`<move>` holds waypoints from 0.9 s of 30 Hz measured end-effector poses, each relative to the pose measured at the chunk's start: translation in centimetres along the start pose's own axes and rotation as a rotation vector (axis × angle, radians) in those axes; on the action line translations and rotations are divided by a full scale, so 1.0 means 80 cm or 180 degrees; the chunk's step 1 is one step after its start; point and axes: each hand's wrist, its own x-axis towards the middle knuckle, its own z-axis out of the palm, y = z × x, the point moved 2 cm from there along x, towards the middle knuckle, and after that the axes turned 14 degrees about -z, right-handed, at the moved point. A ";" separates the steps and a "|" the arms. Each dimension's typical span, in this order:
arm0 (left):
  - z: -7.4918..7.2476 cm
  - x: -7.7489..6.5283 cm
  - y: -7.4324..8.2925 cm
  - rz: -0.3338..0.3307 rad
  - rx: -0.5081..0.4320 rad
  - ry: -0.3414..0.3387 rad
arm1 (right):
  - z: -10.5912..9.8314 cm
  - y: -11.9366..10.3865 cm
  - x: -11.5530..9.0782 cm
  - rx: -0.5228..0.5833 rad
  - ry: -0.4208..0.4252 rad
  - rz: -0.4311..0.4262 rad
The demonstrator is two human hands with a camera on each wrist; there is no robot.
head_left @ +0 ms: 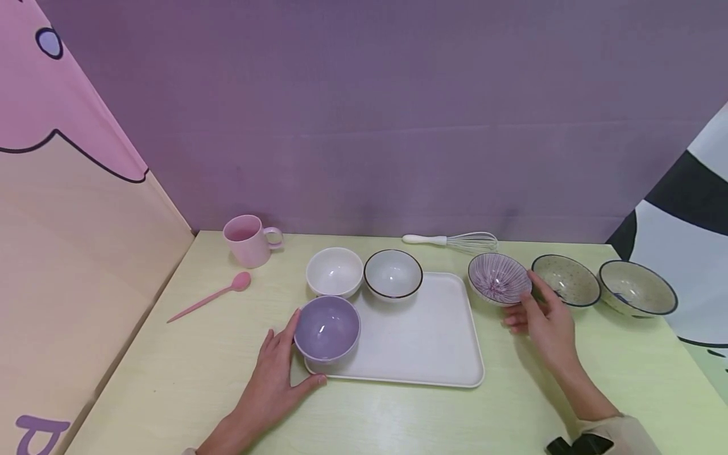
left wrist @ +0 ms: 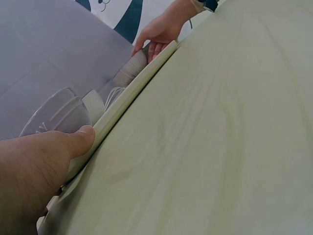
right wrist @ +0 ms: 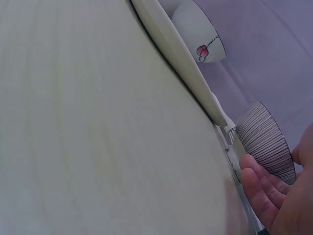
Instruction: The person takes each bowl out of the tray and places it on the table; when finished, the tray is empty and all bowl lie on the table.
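Observation:
My left hand (head_left: pixel 273 376) is spread at the left of a plain purple bowl (head_left: pixel 327 328), index finger along its side and thumb at the front edge of a white tray (head_left: pixel 421 351). That bowl overlaps the tray's front left corner. Over on the right, my right hand (head_left: pixel 548 325) pinches a purple-striped bowl (head_left: pixel 495 278) by its right side. The right wrist view has its lined outer wall (right wrist: pixel 266 142) tilted, fingers (right wrist: pixel 264 193) underneath and the thumb by the rim. A white bowl (head_left: pixel 334 270) and a dark-rimmed white bowl (head_left: pixel 393 275) stand at the tray's back left.
Two speckled bowls, one nearer (head_left: pixel 565 281) and one farther right (head_left: pixel 637 287), stand beyond my right hand. A whisk (head_left: pixel 449 241) lies along the back. On the left are a pink mug (head_left: pixel 247 243) and a pink spoon (head_left: pixel 216 294). Purple cloth (head_left: pixel 364 126) backs the table.

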 end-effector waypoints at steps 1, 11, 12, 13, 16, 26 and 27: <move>0.000 0.000 0.000 -0.0003 0.0002 -0.0003 | 0.000 -0.001 -0.001 -0.0015 -0.0014 -0.0001; 0.000 0.000 0.001 0.0007 0.0017 -0.0001 | 0.003 -0.017 -0.017 -0.0596 -0.0195 -0.0140; 0.000 0.000 0.000 0.0000 0.0015 -0.0004 | 0.004 -0.018 -0.019 -0.0613 -0.0203 -0.0152; 0.000 0.000 0.000 -0.0003 0.0016 -0.0004 | 0.005 -0.020 -0.022 -0.0589 -0.0208 -0.0165; 0.000 -0.001 0.000 -0.0002 0.0013 -0.0001 | 0.010 -0.027 -0.028 -0.0405 -0.0159 -0.0224; 0.000 0.000 -0.001 0.0058 -0.0001 0.0023 | 0.038 -0.042 -0.051 -0.0333 -0.0123 -0.0256; 0.000 0.000 -0.001 0.0059 -0.0001 0.0023 | 0.041 -0.044 -0.053 -0.0360 -0.0127 -0.0264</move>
